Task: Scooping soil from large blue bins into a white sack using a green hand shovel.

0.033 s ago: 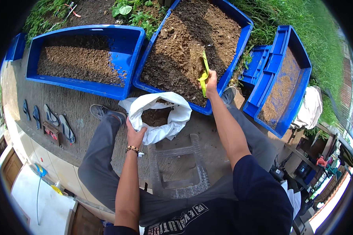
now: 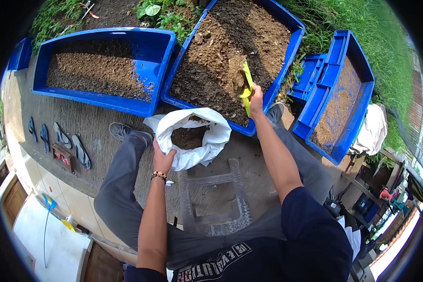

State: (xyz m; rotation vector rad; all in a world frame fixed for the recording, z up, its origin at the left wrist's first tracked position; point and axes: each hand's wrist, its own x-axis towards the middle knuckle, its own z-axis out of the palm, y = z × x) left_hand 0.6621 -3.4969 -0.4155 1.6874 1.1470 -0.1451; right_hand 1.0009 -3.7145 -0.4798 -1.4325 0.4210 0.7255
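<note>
Over the middle blue tub, my right hand is closed around the handle end of a yellow-green scoop. Some dark soil sits in the scoop, and its far end is against or just above the crumbly brown soil in that tub; I cannot tell which. My left hand grips the left side of a white sack, thumb near its rolled rim. The sack stands between my feet with its mouth open, and dark soil shows inside.
A second blue tub with soil stands at the left. Stacked blue tubs at the right hold a thin brown layer. A grey plastic stool is between my legs. Several sandals lie on the concrete at left. Grass borders the far right.
The scoop has turned slightly in my right hand, showing a little more of its soil. My left hand keeps its hold on the sack.
</note>
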